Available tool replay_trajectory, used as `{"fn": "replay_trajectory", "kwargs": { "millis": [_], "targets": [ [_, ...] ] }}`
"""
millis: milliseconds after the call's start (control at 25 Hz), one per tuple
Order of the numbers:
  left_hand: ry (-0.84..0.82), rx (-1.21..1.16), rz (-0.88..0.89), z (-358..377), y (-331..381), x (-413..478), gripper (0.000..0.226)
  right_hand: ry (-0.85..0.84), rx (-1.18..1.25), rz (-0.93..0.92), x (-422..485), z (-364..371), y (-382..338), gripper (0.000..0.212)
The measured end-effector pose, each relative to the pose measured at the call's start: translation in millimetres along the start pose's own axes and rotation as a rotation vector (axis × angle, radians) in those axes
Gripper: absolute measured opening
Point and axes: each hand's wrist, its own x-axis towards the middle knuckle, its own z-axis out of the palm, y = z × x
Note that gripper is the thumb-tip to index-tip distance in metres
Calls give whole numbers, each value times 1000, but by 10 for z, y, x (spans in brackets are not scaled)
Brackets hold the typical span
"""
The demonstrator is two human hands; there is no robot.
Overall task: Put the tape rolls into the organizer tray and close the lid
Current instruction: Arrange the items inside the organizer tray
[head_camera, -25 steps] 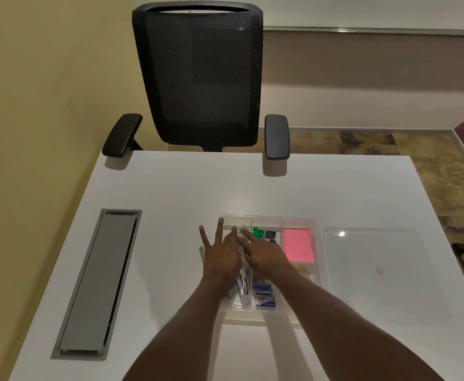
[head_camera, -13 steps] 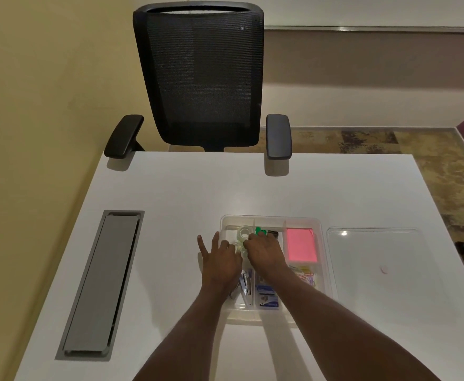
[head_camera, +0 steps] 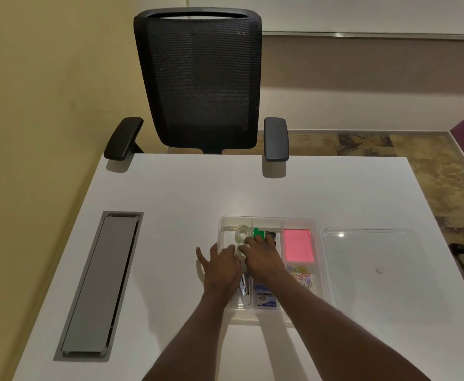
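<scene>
A clear organizer tray [head_camera: 318, 259] sits near the middle of the white counter [head_camera: 170, 204], toward its near edge, with its clear lid [head_camera: 368, 273] lying flat on the counter just beside the tray's right side. One clear tape roll [head_camera: 242, 232] lies in the tray's far left compartment. A second clear tape roll [head_camera: 239, 250] shows just nearer, between the two hands; it is mostly hidden. The left hand [head_camera: 221, 266] rests over the tray's left rim, fingers spread loosely and flat, and whether it grips anything I cannot tell. The right hand [head_camera: 262, 255] lies over the tray's middle, fingers curled down at the second roll; whether it grips it I cannot tell. A pink notepad [head_camera: 298, 244] fills the far right compartment, and green clips [head_camera: 258, 232] lie in the far middle one
</scene>
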Motion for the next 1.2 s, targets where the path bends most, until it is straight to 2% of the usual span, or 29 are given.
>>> {"fn": "replay_trajectory", "kwargs": {
  "millis": [160, 280, 440, 520, 640, 720, 800, 880, 960, 1200],
  "targets": [
    [55, -75, -33, 42, 11, -13, 40, 136, 113, 65, -240, 69, -52, 53],
    [48, -96, -63, 31, 45, -12, 40, 224, 228, -8, -386, 153, -48, 62],
    [66, 22, -49, -46, 86, 20, 40, 213, 290, -12, -420, 126, 9, 56],
    [151, 132, -23, -88, 104, 75, 34, 199, 351, 30, -409, 87, -4, 51],
    [200, 130, 149, -130, 157, 207, 43, 138, 509, 104, -358, 99, -31, 43],
    [140, 68, 232, -177, 226, 313, 50, 84, 624, 139, -327, 95, -38, 41],
    [115, 31, 138, -211, 284, 424, 43, 62, 709, 186, -310, 100, -34, 40],
    [78, -72, -35, -223, 308, 498, 28, 84, 769, 240, -312, 120, -36, 39],
    [22, -185, -112, -196, 317, 558, 21, 114, 791, 254, -319, 142, -74, 39],
    [-104, -339, -124, -143, 318, 602, 32, 166, 735, 238, -316, 164, -81, 40]
  ]
}}
